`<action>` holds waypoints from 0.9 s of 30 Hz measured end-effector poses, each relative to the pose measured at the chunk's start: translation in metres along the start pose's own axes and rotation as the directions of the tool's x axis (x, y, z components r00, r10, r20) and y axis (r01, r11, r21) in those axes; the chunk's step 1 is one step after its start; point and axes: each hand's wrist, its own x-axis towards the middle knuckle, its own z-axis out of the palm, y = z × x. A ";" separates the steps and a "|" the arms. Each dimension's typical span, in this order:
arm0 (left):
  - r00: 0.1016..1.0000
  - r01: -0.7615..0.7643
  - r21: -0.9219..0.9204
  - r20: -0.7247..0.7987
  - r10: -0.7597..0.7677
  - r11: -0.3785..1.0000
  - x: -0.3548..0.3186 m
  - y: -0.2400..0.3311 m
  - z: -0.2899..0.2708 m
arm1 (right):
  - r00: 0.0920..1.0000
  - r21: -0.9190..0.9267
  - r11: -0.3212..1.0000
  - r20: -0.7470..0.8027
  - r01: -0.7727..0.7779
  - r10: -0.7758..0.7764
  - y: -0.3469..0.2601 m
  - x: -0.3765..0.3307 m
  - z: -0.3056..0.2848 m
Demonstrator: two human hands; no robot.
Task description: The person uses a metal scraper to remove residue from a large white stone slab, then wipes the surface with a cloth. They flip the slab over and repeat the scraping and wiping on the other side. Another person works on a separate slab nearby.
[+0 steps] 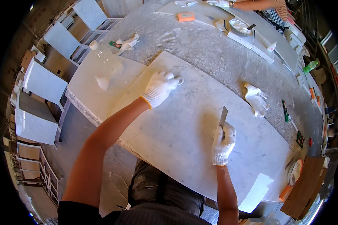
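Far left of our fingers, beyond the bench edge, pale stone tiles (45,83) lean in racks (64,108). Nearer, a cream slab (90,93) lies flat just left of our left hand, with a small white lump (102,83) resting on it.

Our left hand (159,88), in a white knit glove, rests palm down on the upper left part of the white marble slab (187,131). Its fingers (172,79) are loosely spread and flat on the stone, holding nothing.

The marble slab runs under both of our hands, from beneath the left fingers down past the right wrist, and lies on the dusty grey workbench (214,48).

Our right hand (223,142), also gloved, is closed in a fist around the handle of a putty knife (223,117). The metal blade stands up out of the curled fingers and meets the marble just ahead of them.

Right of the blade, off the slab's edge, a crumpled spare white glove (256,99) lies on the bench. Further right lies a green marker (285,110).

Well beyond our fingertips, at the far side of the bench, we note an orange sanding block (186,17), a round dish (239,27), and another person's gloved hand (219,3).
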 end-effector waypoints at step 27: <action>0.946 0.289 -0.064 0.174 -0.275 0.955 0.021 -0.022 0.009 | 0.999 0.046 0.998 0.017 -0.051 0.050 -0.003 -0.001 0.005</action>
